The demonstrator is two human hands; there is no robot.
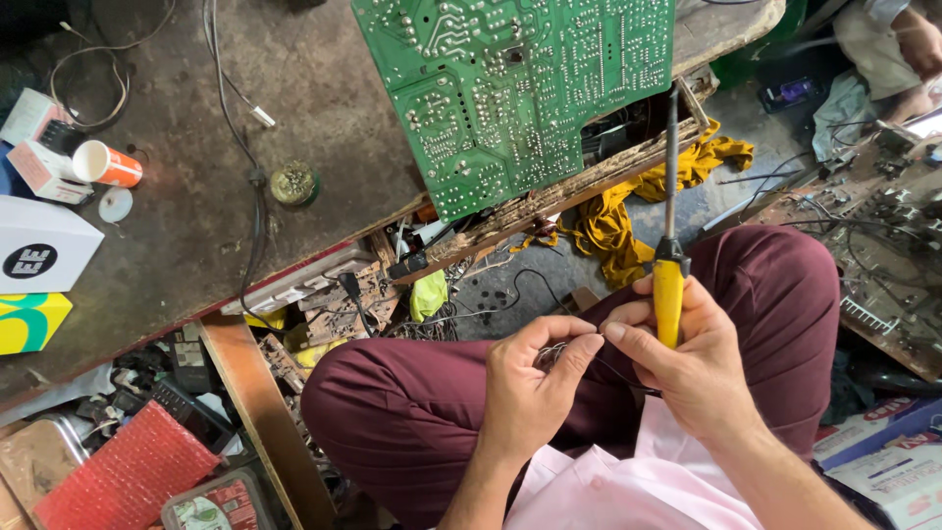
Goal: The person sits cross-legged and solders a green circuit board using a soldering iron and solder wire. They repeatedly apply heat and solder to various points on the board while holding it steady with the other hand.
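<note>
Right hand (687,358) grips the yellow-handled soldering iron (669,265) upright, tip raised toward the green circuit board (515,93) leaning on the worktop (196,226). Left hand (530,378), below the board, has its fingers (579,345) pinching a thin wire (554,355), kept within the iron's reach.

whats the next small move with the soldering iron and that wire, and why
Probably swing the soldering iron tip down toward the thin wire. The right hand holds its yellow handle with the tip pointing up toward the green circuit board, away from the wire, which the left hand pinches at its fingertips over the lap.
</note>
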